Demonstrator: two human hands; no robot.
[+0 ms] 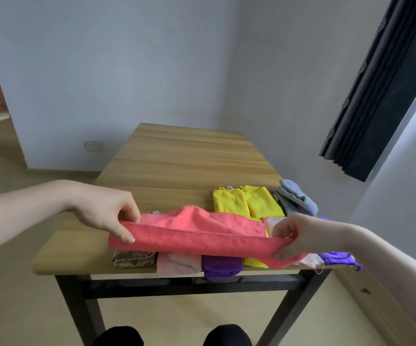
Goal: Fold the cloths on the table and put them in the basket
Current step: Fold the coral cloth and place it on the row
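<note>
Wood-grain surface on black legs carries the cloths along its near and right edges. Largest of them, a coral-pink cloth, is doubled over lengthwise and held stretched above the near edge. The left hand makes a pinching grip on its left end, thumb on top; the right hand pinches the right end, fingers curled round the folded edge. Beyond it lie two folded yellow cloths side by side, with a folded grey-blue cloth just to their right. Under the pink cloth, along the near edge, sit a patterned olive cloth, a pale pink cloth, a purple cloth and another yellow cloth. A second purple cloth hangs at the right corner.
</note>
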